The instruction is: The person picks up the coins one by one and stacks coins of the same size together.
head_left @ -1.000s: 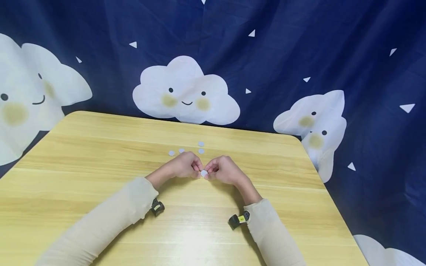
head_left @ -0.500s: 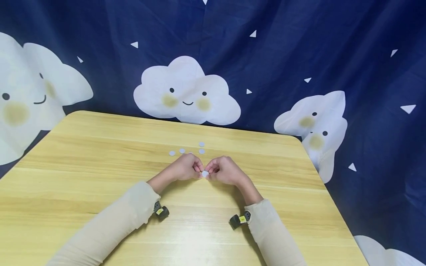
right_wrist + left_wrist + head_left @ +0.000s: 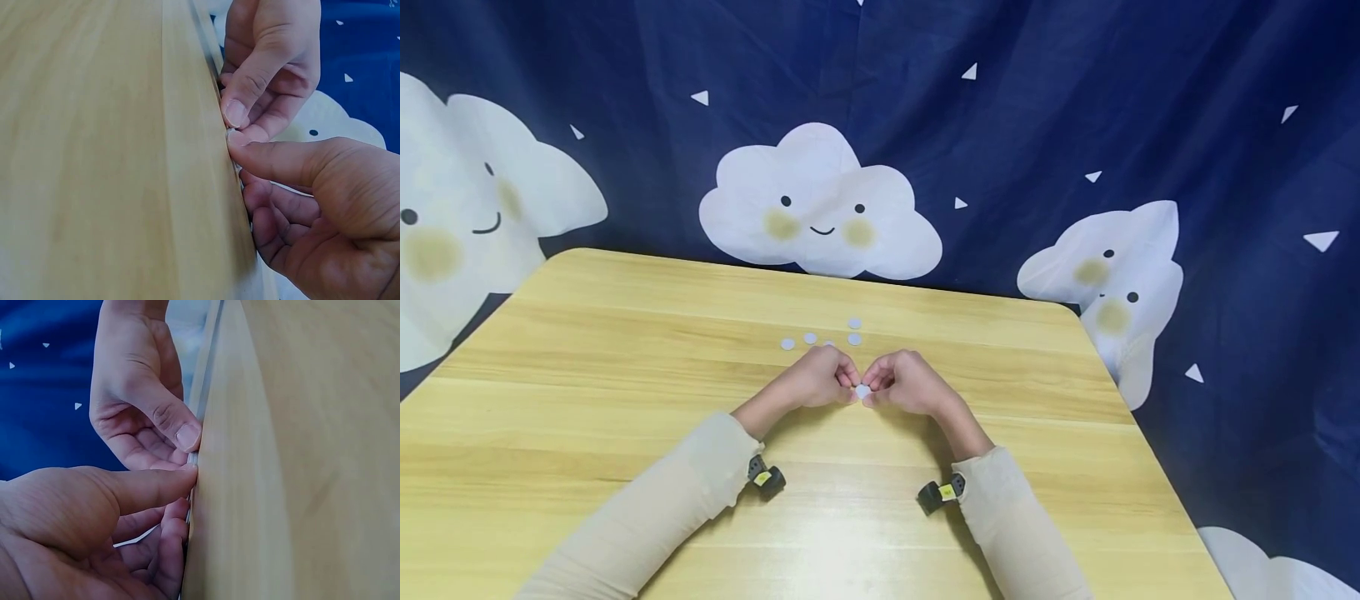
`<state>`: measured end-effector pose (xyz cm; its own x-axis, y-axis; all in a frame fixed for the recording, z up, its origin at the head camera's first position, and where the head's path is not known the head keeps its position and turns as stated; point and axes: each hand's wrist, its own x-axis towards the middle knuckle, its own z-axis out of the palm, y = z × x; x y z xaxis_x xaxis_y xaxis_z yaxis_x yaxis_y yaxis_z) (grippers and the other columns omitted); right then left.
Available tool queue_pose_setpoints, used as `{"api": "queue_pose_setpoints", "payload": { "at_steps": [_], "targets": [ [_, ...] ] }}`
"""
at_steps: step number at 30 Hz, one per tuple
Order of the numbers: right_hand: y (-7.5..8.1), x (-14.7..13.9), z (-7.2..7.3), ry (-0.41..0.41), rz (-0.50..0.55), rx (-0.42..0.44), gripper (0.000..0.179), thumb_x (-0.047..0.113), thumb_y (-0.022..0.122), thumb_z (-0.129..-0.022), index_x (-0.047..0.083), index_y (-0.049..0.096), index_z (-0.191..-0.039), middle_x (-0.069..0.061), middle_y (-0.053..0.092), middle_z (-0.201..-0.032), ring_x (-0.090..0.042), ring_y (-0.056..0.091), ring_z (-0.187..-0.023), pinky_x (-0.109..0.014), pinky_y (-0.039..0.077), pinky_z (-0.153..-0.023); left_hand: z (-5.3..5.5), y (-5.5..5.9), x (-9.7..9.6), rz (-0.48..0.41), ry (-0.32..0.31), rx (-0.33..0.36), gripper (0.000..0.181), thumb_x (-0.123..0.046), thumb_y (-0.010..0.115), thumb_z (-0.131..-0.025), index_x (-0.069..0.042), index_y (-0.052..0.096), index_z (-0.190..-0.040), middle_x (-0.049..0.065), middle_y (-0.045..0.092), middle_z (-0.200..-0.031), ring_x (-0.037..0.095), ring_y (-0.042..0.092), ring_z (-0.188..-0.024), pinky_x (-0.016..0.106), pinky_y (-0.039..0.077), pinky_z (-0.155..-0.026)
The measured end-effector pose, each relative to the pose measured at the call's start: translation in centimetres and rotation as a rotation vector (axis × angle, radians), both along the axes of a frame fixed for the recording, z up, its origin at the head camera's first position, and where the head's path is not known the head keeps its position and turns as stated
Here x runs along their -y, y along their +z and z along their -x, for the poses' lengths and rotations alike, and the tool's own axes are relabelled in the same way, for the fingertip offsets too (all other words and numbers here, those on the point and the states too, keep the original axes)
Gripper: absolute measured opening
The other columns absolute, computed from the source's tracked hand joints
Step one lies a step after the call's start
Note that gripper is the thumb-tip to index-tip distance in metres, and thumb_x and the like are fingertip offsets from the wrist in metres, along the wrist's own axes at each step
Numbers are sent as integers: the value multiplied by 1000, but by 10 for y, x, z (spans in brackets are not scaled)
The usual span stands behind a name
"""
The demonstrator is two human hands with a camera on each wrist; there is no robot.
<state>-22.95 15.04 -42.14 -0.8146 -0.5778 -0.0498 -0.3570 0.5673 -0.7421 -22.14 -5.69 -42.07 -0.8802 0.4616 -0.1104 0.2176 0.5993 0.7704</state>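
Observation:
A small round whitish disc [image 3: 862,391] lies at the middle of the wooden table, between my two hands. My left hand [image 3: 814,375] pinches its left side with thumb and fingers; my right hand [image 3: 913,383] does the same on the right. In the left wrist view, a thin white edge [image 3: 192,459] shows between the two thumbs, close to the tabletop. It looks layered, but whether more than one disc is there I cannot tell. The right wrist view shows both thumb tips almost meeting, with most of the disc hidden.
Behind my hands lie several more discs: one at far left [image 3: 787,344], a neighbour disc [image 3: 810,338], one partly covered by my left hand, and two to the right, a rear disc [image 3: 854,323] and a front disc [image 3: 854,339]. A blue cloud-print curtain [image 3: 1000,125] hangs behind the table [image 3: 625,333].
My left hand and forearm have shifted slightly right and toward me, and its wrist has turned a little. A disc behind that hand now partly shows. The right hand stays nearly still.

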Motion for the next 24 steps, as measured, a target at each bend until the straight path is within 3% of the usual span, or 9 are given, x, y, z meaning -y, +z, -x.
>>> {"api": "queue_pose_setpoints", "payload": {
  "at_steps": [24],
  "targets": [
    [1, 0, 0, 6, -3, 11, 16, 1, 84, -81, 5, 76, -95, 1, 72, -83, -12, 66, -78, -26, 56, -75, -2, 2, 1, -4, 12, 23, 13, 0, 82, -82, -7, 73, -89, 1, 66, -81, 15, 60, -78, 27, 51, -72]
  ]
}}
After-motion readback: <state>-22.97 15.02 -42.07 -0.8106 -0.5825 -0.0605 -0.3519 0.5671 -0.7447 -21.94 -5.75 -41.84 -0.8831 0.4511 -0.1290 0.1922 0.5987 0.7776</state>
